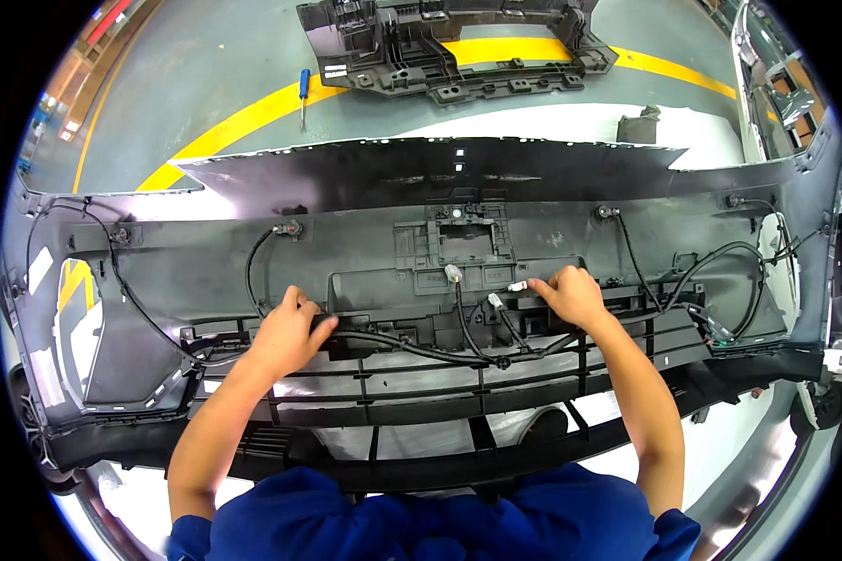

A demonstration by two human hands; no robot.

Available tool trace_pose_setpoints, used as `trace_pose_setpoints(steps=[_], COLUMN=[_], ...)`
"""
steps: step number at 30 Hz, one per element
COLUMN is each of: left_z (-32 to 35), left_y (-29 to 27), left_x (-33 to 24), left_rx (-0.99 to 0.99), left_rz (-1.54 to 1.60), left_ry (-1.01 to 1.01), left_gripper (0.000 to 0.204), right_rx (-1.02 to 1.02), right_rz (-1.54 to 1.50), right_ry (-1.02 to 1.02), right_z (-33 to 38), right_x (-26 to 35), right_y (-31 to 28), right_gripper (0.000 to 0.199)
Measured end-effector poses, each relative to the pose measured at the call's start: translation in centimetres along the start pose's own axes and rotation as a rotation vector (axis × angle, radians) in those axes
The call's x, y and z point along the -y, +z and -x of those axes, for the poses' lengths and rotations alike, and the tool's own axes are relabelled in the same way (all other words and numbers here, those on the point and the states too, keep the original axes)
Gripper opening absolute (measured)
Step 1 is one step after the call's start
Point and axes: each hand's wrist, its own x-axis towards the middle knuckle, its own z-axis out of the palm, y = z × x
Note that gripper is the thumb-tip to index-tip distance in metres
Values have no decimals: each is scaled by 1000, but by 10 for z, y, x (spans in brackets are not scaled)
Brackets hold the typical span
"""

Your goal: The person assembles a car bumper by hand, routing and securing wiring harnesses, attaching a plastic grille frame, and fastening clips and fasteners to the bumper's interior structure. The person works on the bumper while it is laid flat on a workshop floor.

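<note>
L hand [285, 332] grip closed on black wiring harness [421, 346], R hand [571, 294] pinching white connector [517, 286], fingertips hidden, bumper [365, 187] ends cut off.

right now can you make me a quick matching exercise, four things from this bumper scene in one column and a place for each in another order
Things:
1. screwdriver
2. left hand
3. right hand
4. black plastic frame

Places:
A. on the black cable, left of the bumper's middle
B. on the grey floor, across the yellow line, top centre
C. at a white connector, right of the bumper's middle
D. on the floor by the yellow line, upper left

Pairs: 1-D, 2-A, 3-C, 4-B
</note>
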Motion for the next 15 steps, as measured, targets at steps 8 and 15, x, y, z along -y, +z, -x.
trace_pose_setpoints(steps=[8,15], left_z=[-57,-62], left_y=[-32,-18], left_x=[32,36], left_rx=[335,316], left_rz=[-51,-86], left_ry=[-274,-288], left_gripper=[45,49], right_rx=[271,282], right_rz=[128,152], right_ry=[91,110], right_z=[-44,-59], right_x=[18,13], right_y=[7,10], right_gripper=[70,76])
